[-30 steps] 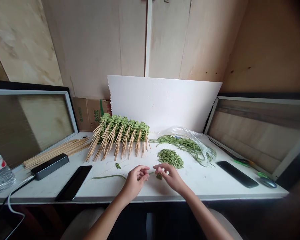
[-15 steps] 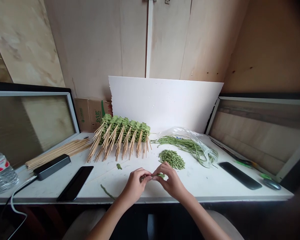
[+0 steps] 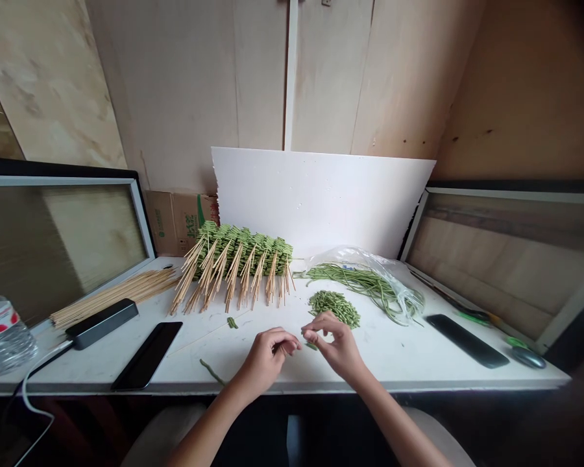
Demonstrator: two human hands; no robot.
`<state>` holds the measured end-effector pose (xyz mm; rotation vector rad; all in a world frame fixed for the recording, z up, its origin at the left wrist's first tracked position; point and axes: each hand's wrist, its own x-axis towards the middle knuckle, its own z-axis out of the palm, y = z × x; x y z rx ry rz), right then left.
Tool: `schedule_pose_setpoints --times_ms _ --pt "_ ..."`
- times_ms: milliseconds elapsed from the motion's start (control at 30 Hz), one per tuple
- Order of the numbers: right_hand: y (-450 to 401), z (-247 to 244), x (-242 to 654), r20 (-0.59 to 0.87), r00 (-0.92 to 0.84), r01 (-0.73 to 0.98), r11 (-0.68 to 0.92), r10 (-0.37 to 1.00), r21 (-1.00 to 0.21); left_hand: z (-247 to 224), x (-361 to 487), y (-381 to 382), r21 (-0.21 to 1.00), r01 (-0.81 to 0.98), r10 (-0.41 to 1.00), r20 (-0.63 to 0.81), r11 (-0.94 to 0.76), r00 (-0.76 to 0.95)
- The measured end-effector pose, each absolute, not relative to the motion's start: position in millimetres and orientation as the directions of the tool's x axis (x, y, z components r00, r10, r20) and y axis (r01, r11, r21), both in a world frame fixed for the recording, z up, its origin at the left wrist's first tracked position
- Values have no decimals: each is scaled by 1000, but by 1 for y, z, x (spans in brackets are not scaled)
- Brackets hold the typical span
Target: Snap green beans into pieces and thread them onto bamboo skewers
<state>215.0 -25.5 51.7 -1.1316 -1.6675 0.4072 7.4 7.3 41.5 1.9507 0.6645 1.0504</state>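
Observation:
My left hand (image 3: pixel 268 355) is over the front of the white table, its fingers curled inward; what they hold, if anything, is hidden. My right hand (image 3: pixel 338 345) is just to its right, a small gap between them, thumb and forefinger pinched together on something too small to name. A short green bean piece (image 3: pixel 311 346) shows just under the right fingers. Beyond that hand lies a heap of cut bean pieces (image 3: pixel 335 307). A longer bean piece (image 3: pixel 211 371) lies left of my left forearm, and a few short pieces (image 3: pixel 231 322) sit farther back beside a thin skewer (image 3: pixel 199 338).
Bean-loaded skewers (image 3: pixel 246 250) are stacked at back left, sticks pointing forward. Loose skewers (image 3: pixel 117 295), a black box (image 3: pixel 102 323), a phone (image 3: pixel 148 355) and a water bottle (image 3: pixel 4 337) lie left. Long beans (image 3: pixel 365 283) in a plastic bag, a dark slab (image 3: pixel 467 340) and a mouse (image 3: pixel 529 357) are right.
My hands, which met at the fingertips around a bean, have drawn slightly apart. A short green piece now shows below my right fingers.

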Motion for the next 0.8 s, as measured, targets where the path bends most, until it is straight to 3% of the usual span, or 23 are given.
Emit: schedule_pose_setpoints --times_ms 100,267,433,533,700,800 --pt "-13 38 233 539 57 707 348 840 -616 41 6 11 822 121 763 449 -557 465" --pt "1 7 254 434 102 819 172 895 -548 36 7 15 822 149 776 437 -550 454" --pt "4 10 265 330 74 728 175 941 -663 36 5 17 825 142 777 437 -547 453" --pt "0 22 264 345 75 675 207 936 -708 37 5 16 836 127 780 430 -534 454" --pt "-18 46 235 366 -135 477 384 921 -791 36 9 13 910 57 842 354 -411 407" --pt "-29 56 215 453 -207 410 497 867 -765 39 10 10 937 -4 856 320 -348 406"
